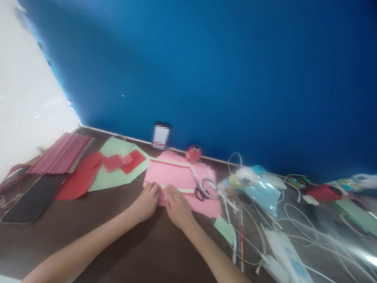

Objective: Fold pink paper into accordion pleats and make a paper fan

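Both hands rest on a pink paper sheet (171, 171) on the dark table. My left hand (149, 201) lies at its lower left with the fingers stretched forward, the tips at the end of a pale strip (184, 190). Close beside it, my right hand (177, 204) lies flat with fingers extended over the same strip. A thin red strip (169, 162) crosses the sheet higher up. Dark-handled scissors (200, 193) lie on the pink paper to the right, next to a white ring (208, 188), perhaps a tape roll.
Green paper (114, 179), red paper (79, 177), a pleated pink piece (61, 153) and a black phone-like slab (32, 198) lie left. A red object (193, 153) and a blurred upright card (161, 136) stand by the blue wall. Tangled white cables (300, 224) cover the right.
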Tool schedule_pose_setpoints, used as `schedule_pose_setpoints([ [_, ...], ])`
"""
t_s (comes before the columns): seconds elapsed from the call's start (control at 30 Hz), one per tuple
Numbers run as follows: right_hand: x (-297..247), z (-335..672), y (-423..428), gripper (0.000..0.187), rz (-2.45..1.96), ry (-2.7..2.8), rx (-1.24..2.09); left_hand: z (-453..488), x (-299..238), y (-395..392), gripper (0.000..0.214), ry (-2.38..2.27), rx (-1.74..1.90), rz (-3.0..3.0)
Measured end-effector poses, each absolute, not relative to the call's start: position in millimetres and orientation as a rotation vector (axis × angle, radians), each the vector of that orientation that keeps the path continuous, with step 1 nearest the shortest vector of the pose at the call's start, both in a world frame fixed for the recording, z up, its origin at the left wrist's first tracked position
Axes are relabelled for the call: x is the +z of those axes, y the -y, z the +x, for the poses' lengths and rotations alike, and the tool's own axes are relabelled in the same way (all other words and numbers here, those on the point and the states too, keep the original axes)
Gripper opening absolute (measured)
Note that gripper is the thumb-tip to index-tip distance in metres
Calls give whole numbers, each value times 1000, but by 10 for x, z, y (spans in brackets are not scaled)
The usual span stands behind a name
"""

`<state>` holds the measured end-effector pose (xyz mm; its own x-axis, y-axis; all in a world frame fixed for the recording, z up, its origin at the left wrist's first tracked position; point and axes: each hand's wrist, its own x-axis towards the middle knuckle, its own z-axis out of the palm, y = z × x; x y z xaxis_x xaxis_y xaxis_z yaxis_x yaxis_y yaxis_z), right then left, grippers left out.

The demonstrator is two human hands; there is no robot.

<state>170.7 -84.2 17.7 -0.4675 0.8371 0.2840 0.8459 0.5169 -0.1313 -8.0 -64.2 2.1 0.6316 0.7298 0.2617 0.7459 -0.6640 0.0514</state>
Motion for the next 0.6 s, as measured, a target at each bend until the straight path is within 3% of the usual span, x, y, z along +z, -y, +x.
schedule_pose_setpoints([
  [0.6,307,1740,903,47,-1571,2352,-47,-72,48,725,50,1346,-435,-2770],
])
